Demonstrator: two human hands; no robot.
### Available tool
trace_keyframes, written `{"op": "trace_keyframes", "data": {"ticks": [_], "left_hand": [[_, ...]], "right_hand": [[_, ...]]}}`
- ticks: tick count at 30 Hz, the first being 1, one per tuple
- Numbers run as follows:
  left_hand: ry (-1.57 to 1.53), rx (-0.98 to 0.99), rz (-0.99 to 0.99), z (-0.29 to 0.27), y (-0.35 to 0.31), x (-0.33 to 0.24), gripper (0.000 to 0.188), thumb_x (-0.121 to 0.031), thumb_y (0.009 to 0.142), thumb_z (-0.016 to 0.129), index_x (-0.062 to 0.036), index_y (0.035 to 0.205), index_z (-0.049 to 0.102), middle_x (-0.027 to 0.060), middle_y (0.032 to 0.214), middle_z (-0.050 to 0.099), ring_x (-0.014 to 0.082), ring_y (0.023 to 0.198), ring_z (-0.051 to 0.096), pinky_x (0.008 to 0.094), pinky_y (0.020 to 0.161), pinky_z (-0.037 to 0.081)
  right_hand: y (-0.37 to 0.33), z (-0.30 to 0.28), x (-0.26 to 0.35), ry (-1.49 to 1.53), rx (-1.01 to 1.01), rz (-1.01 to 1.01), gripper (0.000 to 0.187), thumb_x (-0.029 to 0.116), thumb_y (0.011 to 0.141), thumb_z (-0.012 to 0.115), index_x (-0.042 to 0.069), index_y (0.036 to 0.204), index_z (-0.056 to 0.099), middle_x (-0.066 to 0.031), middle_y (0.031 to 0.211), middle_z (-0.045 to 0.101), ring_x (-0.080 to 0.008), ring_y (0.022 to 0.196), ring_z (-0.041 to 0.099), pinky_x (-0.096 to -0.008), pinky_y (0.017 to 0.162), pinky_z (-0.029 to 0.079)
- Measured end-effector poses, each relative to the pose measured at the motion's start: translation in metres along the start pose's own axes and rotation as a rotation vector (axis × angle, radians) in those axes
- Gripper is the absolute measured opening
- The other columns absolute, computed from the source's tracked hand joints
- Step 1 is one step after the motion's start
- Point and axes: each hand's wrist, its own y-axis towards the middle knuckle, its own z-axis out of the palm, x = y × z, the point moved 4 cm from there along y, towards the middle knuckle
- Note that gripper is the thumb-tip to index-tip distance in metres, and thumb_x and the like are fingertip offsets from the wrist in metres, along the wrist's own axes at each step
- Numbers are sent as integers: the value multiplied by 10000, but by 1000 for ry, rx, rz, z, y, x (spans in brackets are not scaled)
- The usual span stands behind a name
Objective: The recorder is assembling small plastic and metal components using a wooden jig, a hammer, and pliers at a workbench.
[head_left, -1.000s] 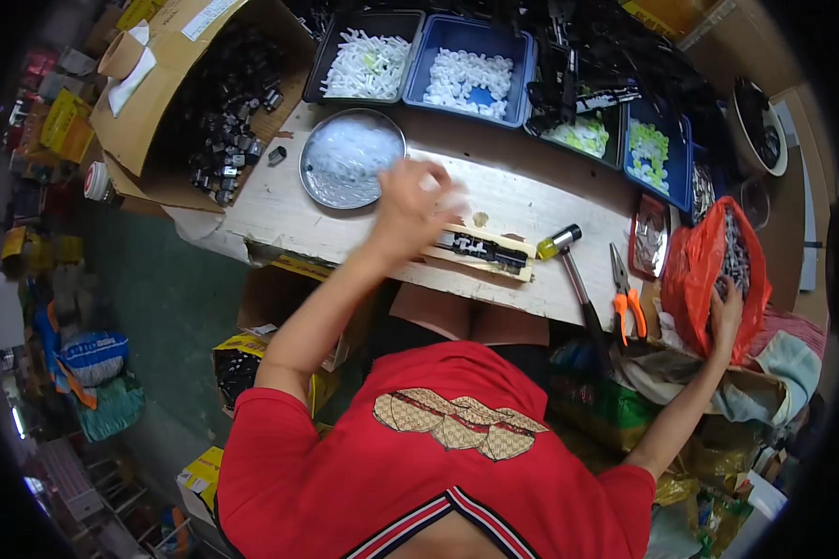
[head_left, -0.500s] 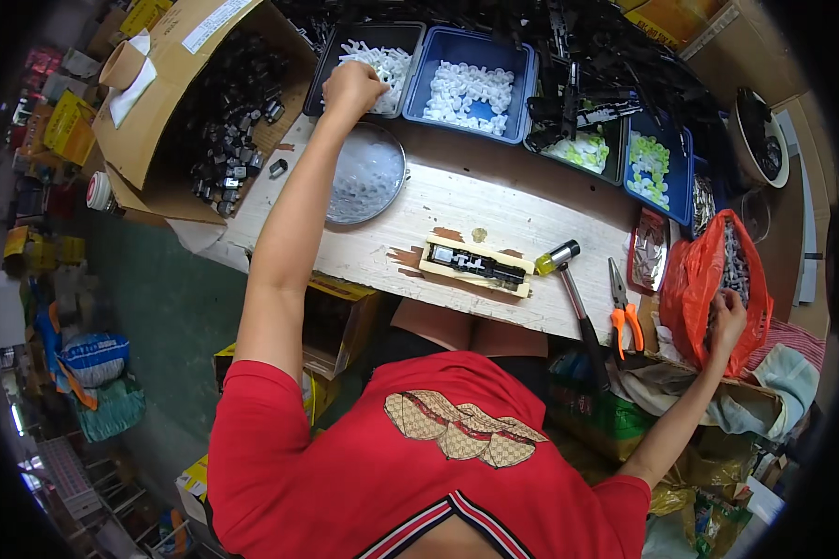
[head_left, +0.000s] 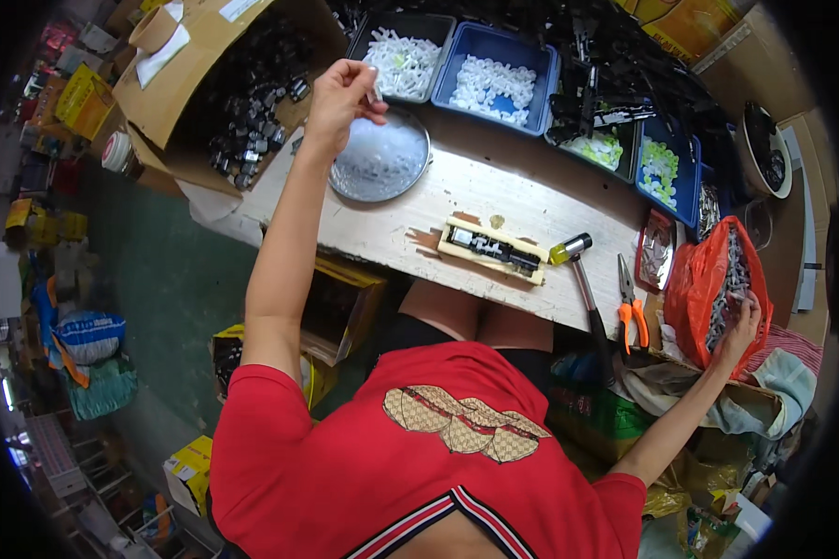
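Raised over the far left of the bench, my left hand (head_left: pixel 340 101) pinches a small white plastic piece (head_left: pixel 376 91). It hovers above the round metal dish (head_left: pixel 382 168), beside a black tray (head_left: pixel 423 91) of white plastic pieces (head_left: pixel 403 61). At the far right my right hand (head_left: pixel 742 321) reaches into a red plastic bag (head_left: pixel 696 289), among small grey parts (head_left: pixel 736 265); what its fingertips hold, if anything, is hidden. Between the hands a cream fixture (head_left: pixel 457 250) lies on the bench with a black mechanism (head_left: pixel 494 248) in it.
A hammer (head_left: pixel 583 284) and orange-handled pliers (head_left: pixel 632 312) lie right of the fixture. Behind stand a blue tray (head_left: pixel 550 88) of white parts and another blue tray (head_left: pixel 690 191) of greenish parts. A cardboard box (head_left: pixel 140 102) of dark metal parts stands at left.
My left hand has lifted out of the black tray with a small white piece and come nearer the dish. My right hand stays at the red bag, its fingers shifted slightly. The view has moved slightly.
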Motion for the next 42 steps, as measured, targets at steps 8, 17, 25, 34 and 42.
{"op": "trace_keyframes", "data": {"ticks": [8,17,25,34,42], "left_hand": [[916,241,225,-8,-72,15,110,-71,735,656,-19,831,664,120,725,586,248,683,589,323,616,463],[1160,360,365,11,-88,26,85,-13,716,616,-4,801,619,144,756,561,332,730,564,383,644,442],[982,305,278,12,-84,24,28,2,713,605,9,734,624,154,757,569,338,744,569,401,667,451],[977,183,350,5,-88,23,86,2,721,615,-7,794,658,139,752,591,285,704,582,349,639,455],[281,207,104,42,-112,4,128,-3,770,630,22,891,662,27,733,591,74,656,521,192,572,399]], "right_hand": [[-38,75,50,-416,257,-271,388,88,896,507,39,1270,414,-29,946,552,-82,823,504,-216,787,397],[-81,142,81,-555,428,-481,168,-12,812,576,-11,978,604,-58,930,585,-139,904,551,-241,798,420],[-92,165,73,-505,484,-358,212,-7,812,590,-12,1023,604,-48,938,568,-121,911,524,-222,805,392],[-142,233,106,-434,602,-672,278,-90,715,591,37,961,614,-75,878,571,-195,842,539,-269,746,423],[-206,310,118,-325,757,-910,237,40,666,682,97,887,622,-27,789,564,-200,758,514,-330,677,345]]}}
